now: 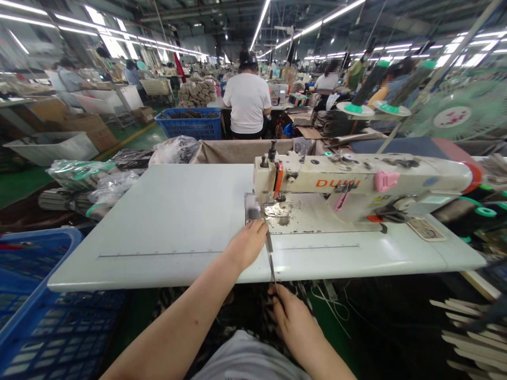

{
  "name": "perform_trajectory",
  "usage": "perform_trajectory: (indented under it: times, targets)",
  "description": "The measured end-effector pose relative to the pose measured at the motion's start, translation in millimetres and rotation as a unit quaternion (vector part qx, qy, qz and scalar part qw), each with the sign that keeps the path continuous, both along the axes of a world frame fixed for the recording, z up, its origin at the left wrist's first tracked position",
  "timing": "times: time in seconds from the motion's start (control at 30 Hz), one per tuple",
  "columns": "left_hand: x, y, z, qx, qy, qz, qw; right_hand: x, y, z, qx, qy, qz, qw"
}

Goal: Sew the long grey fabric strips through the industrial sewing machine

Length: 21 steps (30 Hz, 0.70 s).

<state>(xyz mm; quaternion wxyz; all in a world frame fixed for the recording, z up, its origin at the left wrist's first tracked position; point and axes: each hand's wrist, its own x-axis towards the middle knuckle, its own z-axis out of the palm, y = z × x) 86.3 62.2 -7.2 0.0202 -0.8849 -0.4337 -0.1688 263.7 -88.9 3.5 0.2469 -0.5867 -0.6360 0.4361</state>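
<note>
A narrow dark strip (pixel 270 253) runs from beside the needle area of the sewing machine (pixel 364 177) down over the table's front edge. My left hand (pixel 250 244) is closed at the strip's upper part, fingertips close to the metal needle plate (pixel 279 210). Below the front edge, my right hand (pixel 292 314) pinches the strip's lower end between thumb and fingers. The strip looks fairly straight between both hands. My left fingers hide part of it near the presser foot.
The white sewing table (pixel 178 211) has a printed ruler (pixel 158 254). Blue crates (pixel 39 285) stand at the left, beside plastic-wrapped bundles (pixel 83 174). Thread cones (pixel 368 87) and a green fan (pixel 455 113) are at the right. A person in a white shirt (pixel 247 100) sits ahead.
</note>
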Motion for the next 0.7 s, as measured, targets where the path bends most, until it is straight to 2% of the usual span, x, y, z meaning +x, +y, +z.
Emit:
perform_trajectory:
  times: [0.2,0.3,0.43,0.7]
  targets:
    - [0.0,-2.4,2.1,0.011,-0.016,0.008,1.000,2.6,3.0,5.9,-0.075,0.156,0.027,0.985]
    - [-0.2,-2.8,2.0,0.014,-0.028,0.007,0.999,5.4,4.2,9.2,-0.066,0.211,0.039,0.974]
    - [-0.3,-2.8,2.1,0.012,-0.029,0.009,0.999,9.3,3.5,13.0,-0.065,0.248,0.059,0.965]
    - [0.6,-1.4,1.3,0.012,-0.015,0.005,1.000,15.0,-0.8,9.5,-0.093,0.277,0.030,0.956]
